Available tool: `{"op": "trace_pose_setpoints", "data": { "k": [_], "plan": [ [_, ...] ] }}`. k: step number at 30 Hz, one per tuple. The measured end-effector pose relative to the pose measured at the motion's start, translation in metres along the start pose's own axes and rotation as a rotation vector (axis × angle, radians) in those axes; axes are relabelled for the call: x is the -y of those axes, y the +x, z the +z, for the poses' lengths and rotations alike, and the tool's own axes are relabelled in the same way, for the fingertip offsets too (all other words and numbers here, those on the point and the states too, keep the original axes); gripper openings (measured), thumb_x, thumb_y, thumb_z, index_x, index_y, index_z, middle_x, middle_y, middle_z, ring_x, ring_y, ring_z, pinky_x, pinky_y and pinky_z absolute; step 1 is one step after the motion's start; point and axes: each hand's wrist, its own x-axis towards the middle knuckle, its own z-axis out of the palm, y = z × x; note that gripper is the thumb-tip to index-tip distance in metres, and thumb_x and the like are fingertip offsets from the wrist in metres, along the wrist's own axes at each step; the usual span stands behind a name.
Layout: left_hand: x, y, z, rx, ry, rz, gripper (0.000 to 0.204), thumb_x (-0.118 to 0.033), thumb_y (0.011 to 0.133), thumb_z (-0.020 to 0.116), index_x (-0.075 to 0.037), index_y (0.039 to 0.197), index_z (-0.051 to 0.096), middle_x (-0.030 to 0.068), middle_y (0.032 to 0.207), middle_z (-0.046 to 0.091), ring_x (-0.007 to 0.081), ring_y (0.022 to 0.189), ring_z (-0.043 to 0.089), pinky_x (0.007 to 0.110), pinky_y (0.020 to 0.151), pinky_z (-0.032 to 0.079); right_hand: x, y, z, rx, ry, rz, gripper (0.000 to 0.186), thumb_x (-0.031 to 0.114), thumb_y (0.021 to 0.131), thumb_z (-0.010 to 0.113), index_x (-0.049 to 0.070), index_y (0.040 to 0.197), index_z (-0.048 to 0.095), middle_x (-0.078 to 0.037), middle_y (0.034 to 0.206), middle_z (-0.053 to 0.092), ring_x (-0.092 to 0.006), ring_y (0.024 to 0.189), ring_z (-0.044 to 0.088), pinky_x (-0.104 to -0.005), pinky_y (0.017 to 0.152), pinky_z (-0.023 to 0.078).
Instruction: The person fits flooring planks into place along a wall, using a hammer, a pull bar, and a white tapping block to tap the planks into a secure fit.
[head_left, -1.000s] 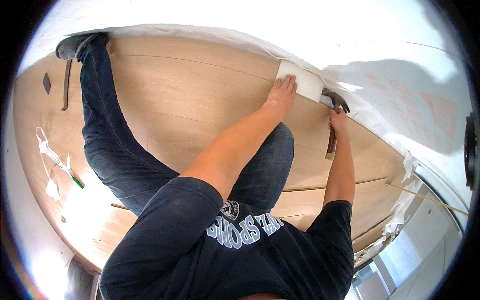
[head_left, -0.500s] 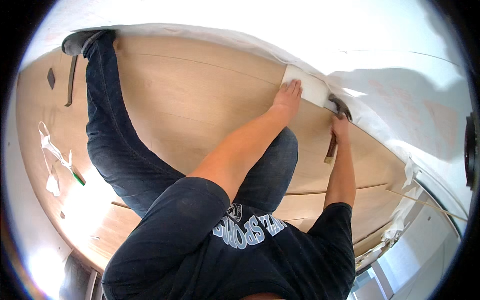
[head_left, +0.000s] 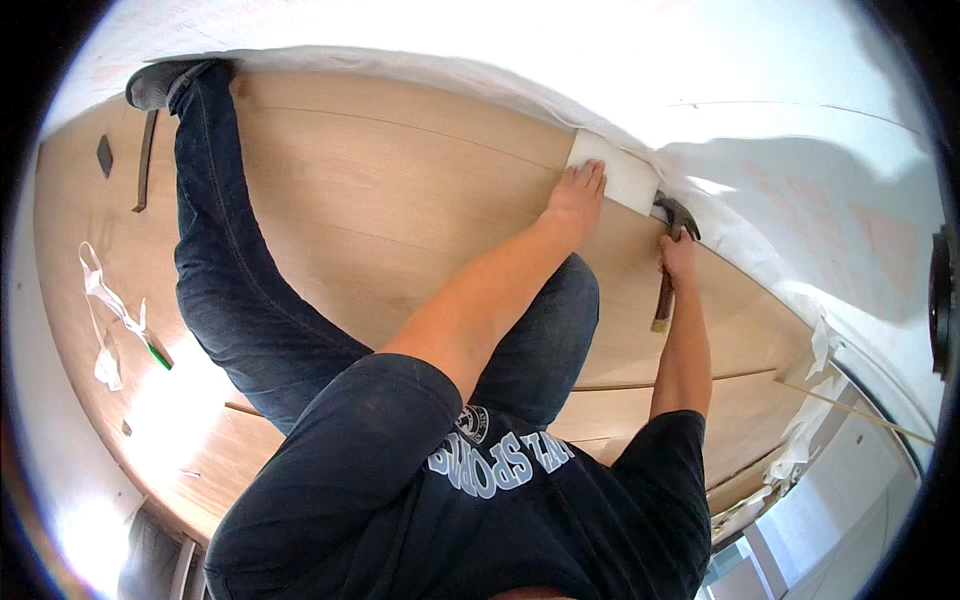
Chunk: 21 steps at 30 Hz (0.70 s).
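A white rectangular piece (head_left: pixel 632 183) lies on the wood-look floor (head_left: pixel 350 190), against the plastic sheeting along the wall. My left hand (head_left: pixel 578 198) rests flat on its left part, fingers stretched out. My right hand (head_left: pixel 679 256) is wrapped round a claw hammer (head_left: pixel 677 213), high on the handle. The hammer's dark head is at the right end of the white piece, near the board's edge; whether they touch I cannot tell. Its wooden handle end hangs below my hand.
My left leg (head_left: pixel 225 230) stretches to the wall. On the left lie a flat metal bar (head_left: pixel 145 165), a small dark block (head_left: pixel 104 156), and a white strap (head_left: pixel 103 290) beside a green-handled tool (head_left: pixel 158 355). A thin strip (head_left: pixel 850 408) and torn white sheeting (head_left: pixel 800 445) are at the right.
The hammer and my right hand have shifted very slightly, the head a little lower. My left hand stays on the white piece.
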Motion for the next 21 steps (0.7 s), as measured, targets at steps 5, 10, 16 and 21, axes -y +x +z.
{"op": "trace_pose_setpoints", "data": {
  "k": [5, 10, 16, 21],
  "plan": [
    [0.004, 0.004, 0.006, 0.001, -0.038, -0.025, 0.059, -0.021, 0.105, 0.037, 0.002, 0.159, 0.031, 0.0165, 0.17, 0.021, 0.0307, 0.157, 0.021, 0.047, 0.125, 0.023, 0.0, 0.005, -0.014, -0.021, 0.069, 0.056, 0.019, 0.016, 0.092, 0.058, 0.002, 0.101, 0.052, -0.007, 0.065, 0.053, -0.0186, 0.045, 0.054, -0.0363, 0.039, 0.045],
    [-0.001, 0.007, 0.011, -0.048, 0.002, -0.02, 0.058, -0.021, 0.105, 0.037, 0.001, 0.159, 0.032, 0.0153, 0.17, 0.022, 0.03, 0.156, 0.022, 0.047, 0.125, 0.024, -0.004, 0.014, 0.009, -0.187, -0.105, -0.095, 0.017, 0.016, 0.093, 0.058, 0.001, 0.1, 0.051, -0.007, 0.066, 0.053, -0.0183, 0.048, 0.054, -0.0366, 0.043, 0.047],
    [0.006, 0.006, 0.011, -0.009, -0.008, -0.017, 0.06, -0.02, 0.104, 0.038, 0.001, 0.159, 0.031, 0.0157, 0.17, 0.021, 0.0303, 0.157, 0.021, 0.047, 0.125, 0.024, 0.008, 0.002, -0.007, -0.051, 0.089, 0.047, 0.02, 0.016, 0.091, 0.057, -0.001, 0.101, 0.054, -0.008, 0.066, 0.054, -0.0193, 0.049, 0.056, -0.037, 0.041, 0.047],
    [0.001, 0.003, -0.001, 0.068, -0.015, -0.019, 0.064, -0.022, 0.105, 0.04, 0.0, 0.162, 0.022, 0.0143, 0.173, 0.012, 0.0289, 0.159, 0.013, 0.048, 0.126, 0.019, 0.0, 0.008, 0.007, -0.127, -0.034, -0.025, 0.02, 0.016, 0.09, 0.056, -0.001, 0.101, 0.055, -0.009, 0.066, 0.056, -0.0194, 0.047, 0.056, -0.0371, 0.041, 0.046]
  ]
}}
